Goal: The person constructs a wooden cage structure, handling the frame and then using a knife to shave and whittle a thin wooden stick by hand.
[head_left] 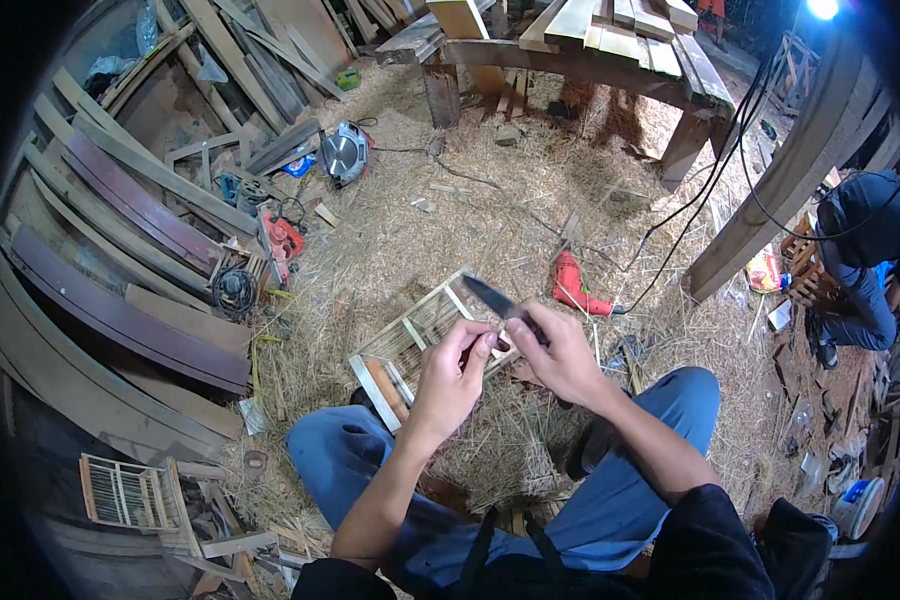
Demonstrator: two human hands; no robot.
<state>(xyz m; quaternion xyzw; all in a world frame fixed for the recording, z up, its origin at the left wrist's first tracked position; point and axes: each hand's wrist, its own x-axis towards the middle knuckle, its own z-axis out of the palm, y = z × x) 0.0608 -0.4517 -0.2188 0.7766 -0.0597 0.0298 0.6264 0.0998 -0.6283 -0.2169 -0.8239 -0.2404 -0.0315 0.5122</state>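
My right hand (562,358) is closed round the handle of a knife (488,296), its dark blade pointing up and to the left. Close beside it, my left hand (450,378) pinches something small at the fingertips, too hidden to name. The hands nearly touch, raised between my bent knees. Below and beyond them, a slatted wooden frame (406,331) with thin bars lies on the straw-covered ground, partly covered by my left hand.
A red power drill (576,286) lies ahead to the right, a circular saw (344,156) farther left. Boards (130,290) lean along the left side. Another slatted frame (135,494) sits lower left. A wooden bench (560,55) stands beyond; a person (863,265) crouches right past a post (760,200).
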